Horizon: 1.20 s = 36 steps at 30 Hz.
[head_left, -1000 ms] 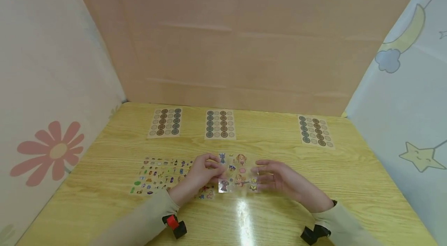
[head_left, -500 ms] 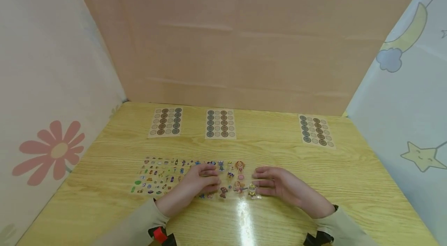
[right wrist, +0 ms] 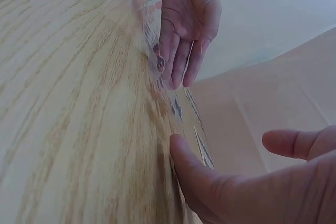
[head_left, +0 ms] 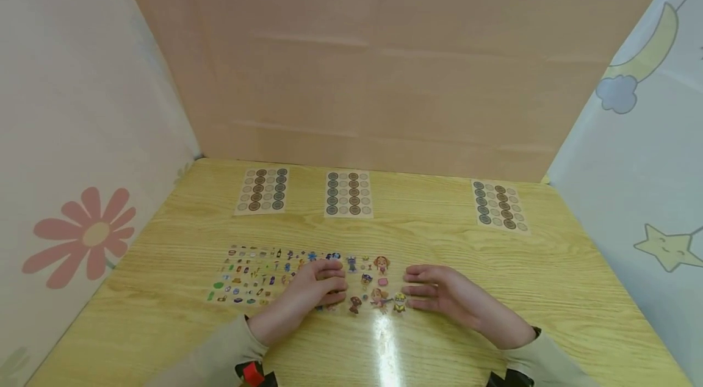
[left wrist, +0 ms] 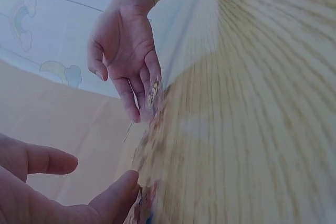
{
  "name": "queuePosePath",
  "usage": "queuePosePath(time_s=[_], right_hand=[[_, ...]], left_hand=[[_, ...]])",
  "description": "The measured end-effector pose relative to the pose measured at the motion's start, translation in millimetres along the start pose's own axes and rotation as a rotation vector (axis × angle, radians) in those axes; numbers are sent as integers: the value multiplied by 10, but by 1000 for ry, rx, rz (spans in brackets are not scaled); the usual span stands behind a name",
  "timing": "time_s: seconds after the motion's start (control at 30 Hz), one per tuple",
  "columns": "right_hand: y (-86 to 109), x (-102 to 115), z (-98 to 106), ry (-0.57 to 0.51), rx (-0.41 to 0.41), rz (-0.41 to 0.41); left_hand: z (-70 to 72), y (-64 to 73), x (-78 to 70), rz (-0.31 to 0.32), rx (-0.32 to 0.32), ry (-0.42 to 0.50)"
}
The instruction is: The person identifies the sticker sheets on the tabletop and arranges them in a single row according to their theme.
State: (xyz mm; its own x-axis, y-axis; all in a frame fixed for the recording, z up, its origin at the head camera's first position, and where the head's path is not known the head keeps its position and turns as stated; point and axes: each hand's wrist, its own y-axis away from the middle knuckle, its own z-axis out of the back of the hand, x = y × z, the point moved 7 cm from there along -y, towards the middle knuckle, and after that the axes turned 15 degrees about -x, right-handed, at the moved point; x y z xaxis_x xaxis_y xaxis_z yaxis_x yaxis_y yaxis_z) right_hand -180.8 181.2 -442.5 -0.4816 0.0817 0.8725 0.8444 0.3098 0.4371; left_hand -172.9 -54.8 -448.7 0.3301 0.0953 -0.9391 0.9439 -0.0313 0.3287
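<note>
A clear sticker sheet (head_left: 379, 297) printed with cartoon dogs lies on the table between the two hands in the head view. My left hand (head_left: 310, 290) is at its left edge, fingers relaxed and thumb apart. Facing it, my right hand (head_left: 447, 297) is at the right edge with its fingers loosely extended. Neither pinches the sheet; in the left wrist view the sheet's corner sticker (left wrist: 153, 95) appears just in front of the right hand's fingers. Left of it, a second clear sheet (head_left: 247, 280) of many tiny stickers runs partly beneath the left hand and forearm.
Along the back of the table (head_left: 428, 222) lie three cards of printed circles: a left card (head_left: 262, 191), a middle card (head_left: 348, 195) and a right card (head_left: 500, 206). Paper walls enclose the back and both sides. Light glares on the tabletop in front of the sheet.
The dog sticker sheet, earlier raised and held at its left edge, has come down toward the person onto the table. The left hand's grip has loosened; both hands now rest beside it.
</note>
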Motion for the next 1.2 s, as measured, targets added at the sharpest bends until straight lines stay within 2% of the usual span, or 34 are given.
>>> queuePosePath(time_s=[0.57, 0.83, 1.2], right_hand=[[-51, 8, 21, 45, -9, -13], [-66, 25, 56, 129, -24, 9], [-78, 32, 66, 165, -33, 18]], left_hand=[[11, 22, -37, -54, -51, -73], [12, 12, -41, -63, -30, -73], [13, 33, -40, -83, -26, -96]])
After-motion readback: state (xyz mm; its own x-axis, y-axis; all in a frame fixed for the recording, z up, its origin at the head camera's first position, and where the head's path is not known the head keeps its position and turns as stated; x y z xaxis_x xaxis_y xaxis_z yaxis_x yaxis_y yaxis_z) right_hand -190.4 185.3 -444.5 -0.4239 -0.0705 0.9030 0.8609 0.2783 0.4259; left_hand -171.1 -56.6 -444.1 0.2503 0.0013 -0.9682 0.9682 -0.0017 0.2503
